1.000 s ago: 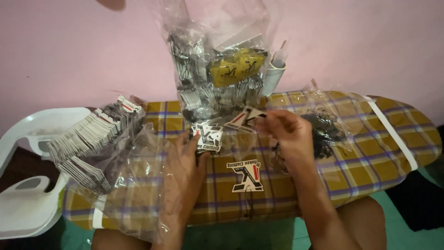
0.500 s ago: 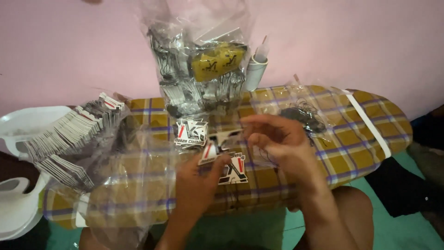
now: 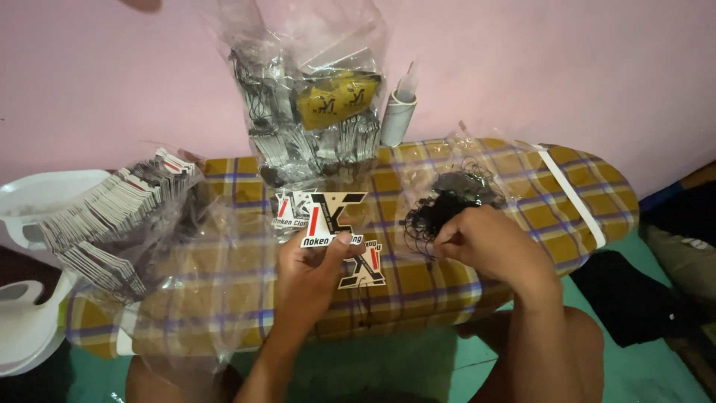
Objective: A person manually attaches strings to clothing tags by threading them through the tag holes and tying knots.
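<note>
At the far left a white plastic chair [image 3: 30,216] stands beside the plaid-covered ironing board [image 3: 462,276]. On the board's left end a fanned stack of card tags [image 3: 112,216] lies in clear plastic. Near the middle, the left hand [image 3: 309,272] is closed on a die-cut card tag [image 3: 332,220], thumb pressed on its lower edge; a similar tag [image 3: 363,266] lies flat just beside it. Behind them stands a tall clear bag of tags [image 3: 313,112]. The right hand [image 3: 485,246] pinches into a tangle of black string loops [image 3: 447,201] on the board.
</note>
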